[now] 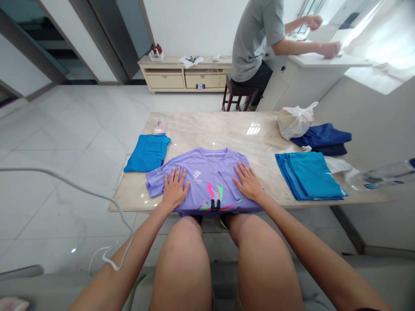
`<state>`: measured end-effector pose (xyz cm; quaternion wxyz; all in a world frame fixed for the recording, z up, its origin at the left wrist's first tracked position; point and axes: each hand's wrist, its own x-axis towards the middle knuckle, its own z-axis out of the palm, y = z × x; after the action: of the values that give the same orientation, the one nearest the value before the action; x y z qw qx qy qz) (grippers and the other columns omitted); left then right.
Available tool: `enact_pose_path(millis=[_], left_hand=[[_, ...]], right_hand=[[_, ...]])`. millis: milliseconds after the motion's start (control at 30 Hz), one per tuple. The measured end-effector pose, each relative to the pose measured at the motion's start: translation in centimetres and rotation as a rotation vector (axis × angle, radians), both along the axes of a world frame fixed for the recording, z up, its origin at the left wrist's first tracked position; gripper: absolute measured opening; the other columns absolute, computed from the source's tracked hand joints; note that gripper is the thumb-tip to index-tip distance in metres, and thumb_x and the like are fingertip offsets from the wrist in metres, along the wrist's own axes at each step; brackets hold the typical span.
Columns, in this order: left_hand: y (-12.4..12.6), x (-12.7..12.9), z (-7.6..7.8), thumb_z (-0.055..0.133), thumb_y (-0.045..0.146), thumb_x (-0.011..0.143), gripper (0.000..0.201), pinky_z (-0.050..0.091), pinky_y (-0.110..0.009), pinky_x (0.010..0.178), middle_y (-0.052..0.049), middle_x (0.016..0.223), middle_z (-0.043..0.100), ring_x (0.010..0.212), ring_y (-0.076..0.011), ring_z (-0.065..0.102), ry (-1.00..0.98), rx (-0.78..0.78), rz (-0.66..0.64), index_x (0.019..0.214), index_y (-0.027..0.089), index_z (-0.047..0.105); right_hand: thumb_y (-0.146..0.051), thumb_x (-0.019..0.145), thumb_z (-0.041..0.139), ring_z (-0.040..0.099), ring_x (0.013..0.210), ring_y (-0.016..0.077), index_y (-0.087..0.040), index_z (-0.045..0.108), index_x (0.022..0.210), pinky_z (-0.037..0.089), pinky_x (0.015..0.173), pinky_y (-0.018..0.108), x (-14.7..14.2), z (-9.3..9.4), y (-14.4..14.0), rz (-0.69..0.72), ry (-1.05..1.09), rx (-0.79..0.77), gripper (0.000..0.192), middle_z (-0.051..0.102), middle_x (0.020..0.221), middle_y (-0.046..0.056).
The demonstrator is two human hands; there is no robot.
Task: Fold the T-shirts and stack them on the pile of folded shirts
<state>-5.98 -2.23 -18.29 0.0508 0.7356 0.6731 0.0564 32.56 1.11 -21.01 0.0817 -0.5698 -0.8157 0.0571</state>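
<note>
A purple T-shirt (207,175) with a white logo and pink and green print lies front up on the marble table (201,125), its neckline away from me. Its lower part hangs over the near edge. My left hand (175,188) rests flat on the shirt's left side, fingers spread, beside the left sleeve. On the other side, my right hand (249,182) lies flat with fingers apart, touching the right sleeve, which is folded inward over the chest. Neither hand grips the fabric.
Folded blue cloth (147,153) lies at the table's left. Right of the shirt are a stack of blue clothes (311,175), a white plastic bag (295,121), dark blue clothes (324,136) and a clear bottle (384,175). A white cable (81,194) crosses the left. Another person (256,39) sits beyond.
</note>
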Motion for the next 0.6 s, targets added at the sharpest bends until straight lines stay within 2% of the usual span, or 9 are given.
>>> enact_pose_path(millis=[200,267,367,500,600], left_hand=[[1.6,0.8,0.0,0.040,0.044,0.111,0.068,0.014,-0.063,0.141,-0.011,0.185,0.031,0.173,-0.0336,0.026,0.002,0.001,-0.026,0.176,0.023,0.043],[1.4,0.3,0.0,0.040,0.044,0.111,0.067,0.017,-0.060,0.141,-0.010,0.185,0.033,0.173,-0.0321,0.028,-0.012,-0.005,-0.051,0.176,0.024,0.044],[-0.3,-1.6,0.1,0.038,0.042,0.112,0.066,0.021,-0.056,0.141,-0.012,0.182,0.039,0.172,-0.0311,0.031,-0.023,-0.003,-0.039,0.174,0.021,0.046],[-2.9,-5.7,1.0,0.037,0.042,0.112,0.063,0.031,-0.053,0.137,-0.019,0.174,0.051,0.163,-0.0338,0.046,-0.023,0.065,0.116,0.166,0.015,0.054],[-2.7,-8.4,2.7,0.039,0.044,0.110,0.061,0.048,-0.054,0.122,-0.025,0.159,0.064,0.147,-0.0391,0.060,-0.046,0.090,0.336,0.155,0.011,0.060]], right_hand=[[-0.054,0.116,0.033,0.021,0.175,0.0299,-0.022,0.037,0.178,0.020,0.140,0.059,2.6,-0.1,3.5,0.005,-0.033,0.000,0.070,0.026,0.187,0.011],[-0.053,0.115,0.034,0.022,0.174,0.0294,-0.023,0.037,0.178,0.021,0.140,0.059,2.7,0.1,4.2,0.009,-0.047,-0.011,0.070,0.028,0.186,0.011],[-0.053,0.114,0.034,0.023,0.174,0.0293,-0.024,0.039,0.177,0.021,0.139,0.059,2.9,0.3,4.2,0.011,-0.051,-0.035,0.069,0.030,0.186,0.012],[-0.049,0.114,0.031,0.029,0.171,0.0305,-0.019,0.045,0.172,0.026,0.138,0.057,4.9,0.2,2.5,-0.078,0.030,0.020,0.067,0.037,0.183,0.015],[-0.042,0.112,0.031,0.045,0.160,0.0347,-0.011,0.052,0.162,0.038,0.130,0.056,7.9,-0.3,0.7,-0.298,0.154,0.187,0.062,0.048,0.172,0.025]])
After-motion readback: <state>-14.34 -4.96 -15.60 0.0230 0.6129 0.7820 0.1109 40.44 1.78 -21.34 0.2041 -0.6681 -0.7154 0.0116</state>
